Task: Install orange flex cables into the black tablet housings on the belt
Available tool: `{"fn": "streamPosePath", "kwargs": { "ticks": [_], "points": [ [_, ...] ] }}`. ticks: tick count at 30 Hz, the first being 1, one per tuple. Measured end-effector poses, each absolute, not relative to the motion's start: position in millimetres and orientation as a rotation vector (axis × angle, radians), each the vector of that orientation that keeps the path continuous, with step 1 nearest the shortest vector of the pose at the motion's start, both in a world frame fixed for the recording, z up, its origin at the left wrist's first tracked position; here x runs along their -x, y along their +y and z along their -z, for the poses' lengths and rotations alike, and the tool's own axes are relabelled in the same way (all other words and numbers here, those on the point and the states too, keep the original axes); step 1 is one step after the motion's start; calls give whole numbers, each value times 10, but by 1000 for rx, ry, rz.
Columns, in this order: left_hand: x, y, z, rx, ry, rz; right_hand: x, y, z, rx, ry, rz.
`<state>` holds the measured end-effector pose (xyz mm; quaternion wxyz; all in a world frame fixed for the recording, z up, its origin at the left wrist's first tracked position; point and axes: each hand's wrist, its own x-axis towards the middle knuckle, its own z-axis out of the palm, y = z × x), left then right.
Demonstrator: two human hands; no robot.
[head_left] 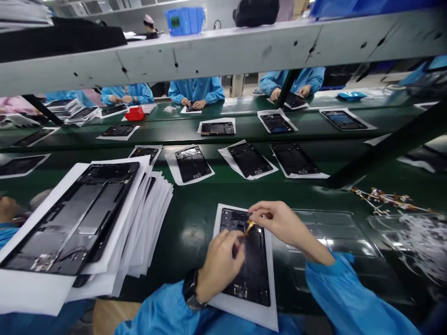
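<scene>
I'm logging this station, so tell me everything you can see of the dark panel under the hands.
The panel is a flat, black, rectangular tablet shell, open side up, showing small inner parts. It lies on a white sheet on the green belt. The left hand rests on it; the right hand holds a small yellow piece at its top end.

A black tablet frame (249, 258) lies flat and open-side up on a white sheet (268, 314) on the near desk, long side running away from me. I pinch a small yellow-gold part (250, 226) just above its far end.
</scene>
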<state>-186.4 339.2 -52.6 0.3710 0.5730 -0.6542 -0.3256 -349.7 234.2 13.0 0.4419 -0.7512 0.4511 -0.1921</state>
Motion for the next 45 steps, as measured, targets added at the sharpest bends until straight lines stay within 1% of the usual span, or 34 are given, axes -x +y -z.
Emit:
{"fn": "streamPosePath", "kwargs": {
  "ticks": [2,4,6,8,10,11,16,19,24,28,39,42,45],
  "points": [
    [1715,3410,661,-1575,-1762,545,3330,2161,94,1831,1093,419],
    [1535,3411,733,-1630,-1831,436,3146,2035,315,1850,1115,351],
    [1386,3389,759,-1677,-1850,479,2965,1953,491,1892,1174,292],
    [1288,3353,767,-1710,-1840,628,2819,1898,607,1913,1224,248],
    [1233,3318,783,-1737,-1858,691,2728,1858,677,1920,1272,208],
    [1216,3304,796,-1747,-1895,649,2702,1841,702,1922,1298,187],
    [1194,3267,886,-1694,-2202,149,2651,1762,784,1909,1360,103],
    [1202,3256,912,-1571,-2290,61,2622,1707,800,1905,1381,54],
    [1183,3240,948,-1421,-2377,25,2615,1608,763,1946,1484,-80],
    [1143,3227,1000,-1340,-2414,73,2661,1654,738,2085,1526,-136],
    [1064,3233,1032,-1273,-2432,217,2709,1893,746,2528,1435,-81],
    [1060,3213,1046,-1255,-2420,184,2795,1929,820,2631,1432,-8],
    [1064,3187,1112,-1173,-2377,143,2862,1944,879,2628,1444,18]
  ]
}}
